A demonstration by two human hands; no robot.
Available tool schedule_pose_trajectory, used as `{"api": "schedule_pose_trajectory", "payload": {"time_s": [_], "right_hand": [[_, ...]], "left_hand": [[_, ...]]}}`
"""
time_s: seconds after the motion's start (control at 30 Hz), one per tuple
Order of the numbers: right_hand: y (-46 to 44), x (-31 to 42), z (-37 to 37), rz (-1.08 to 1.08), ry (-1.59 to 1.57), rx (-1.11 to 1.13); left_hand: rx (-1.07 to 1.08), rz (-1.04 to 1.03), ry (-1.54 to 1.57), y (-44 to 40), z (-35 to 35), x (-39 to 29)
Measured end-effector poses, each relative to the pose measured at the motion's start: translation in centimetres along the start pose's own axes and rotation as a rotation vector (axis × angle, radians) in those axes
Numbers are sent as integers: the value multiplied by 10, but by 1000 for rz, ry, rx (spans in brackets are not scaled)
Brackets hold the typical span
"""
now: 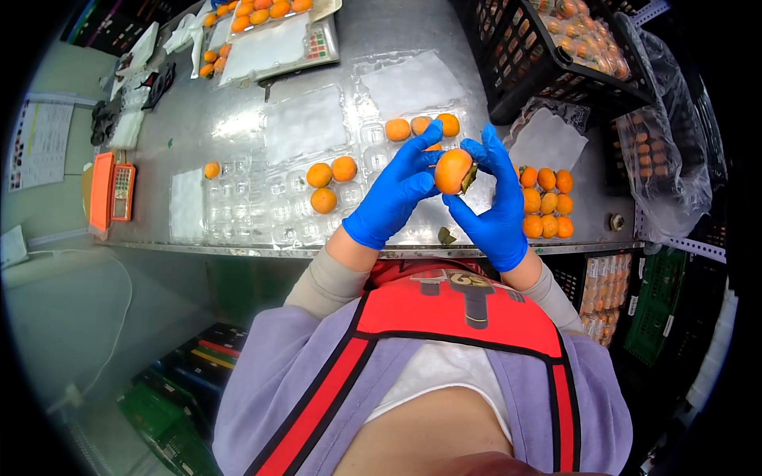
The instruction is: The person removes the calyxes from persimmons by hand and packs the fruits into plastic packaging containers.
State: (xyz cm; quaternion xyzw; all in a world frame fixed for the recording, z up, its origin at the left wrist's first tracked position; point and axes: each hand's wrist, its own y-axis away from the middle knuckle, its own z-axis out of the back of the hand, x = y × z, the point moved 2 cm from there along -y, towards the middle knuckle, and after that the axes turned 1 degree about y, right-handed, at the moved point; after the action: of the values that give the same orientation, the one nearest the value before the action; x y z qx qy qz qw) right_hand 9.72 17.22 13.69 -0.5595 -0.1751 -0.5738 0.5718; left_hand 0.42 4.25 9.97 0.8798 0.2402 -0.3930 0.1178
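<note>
One orange persimmon, leafy calyx attached, nearer the wearer than the black crate and to its left; right hand grasping it, left hand curved alongside, contact unclear; risk: slack fingertip hold could drop and bruise it.

Above the worktop, the left hand and right hand, both in blue gloves, hold an orange fruit between their fingers, its leafy cap turned toward the right hand. A leaf lies below them near the front edge. Leftward, a clear tray carries single fruits in a few of its hollows; rightward, rows of fruit sit close together. A black crate with packed fruit stands at upper right, a scale at upper left.
</note>
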Motion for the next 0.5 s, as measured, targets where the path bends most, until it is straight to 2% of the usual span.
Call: {"api": "schedule_pose_trajectory", "payload": {"time_s": [0.13, 0.2, 0.27, 0.3, 0.37, 0.5], "right_hand": [[1, -1, 3, 185, 240, 26], [0, 2, 3, 255, 298, 57], [1, 3, 4, 60, 55, 62], [1, 4, 4, 60, 55, 62], [1, 4, 4, -87, -249, 29], [-2, 4, 1, -166, -313, 26]], "left_hand": [[-33, -22, 13, 0, -9, -1], [-48, -123, -79, -1, -8, -2], [-67, -129, -94, 2, -2, 0], [-87, -135, -110, 3, -1, 0], [-99, -159, -140, 5, -7, -4], [-57, -266, -290, 4, -10, -3]]}}
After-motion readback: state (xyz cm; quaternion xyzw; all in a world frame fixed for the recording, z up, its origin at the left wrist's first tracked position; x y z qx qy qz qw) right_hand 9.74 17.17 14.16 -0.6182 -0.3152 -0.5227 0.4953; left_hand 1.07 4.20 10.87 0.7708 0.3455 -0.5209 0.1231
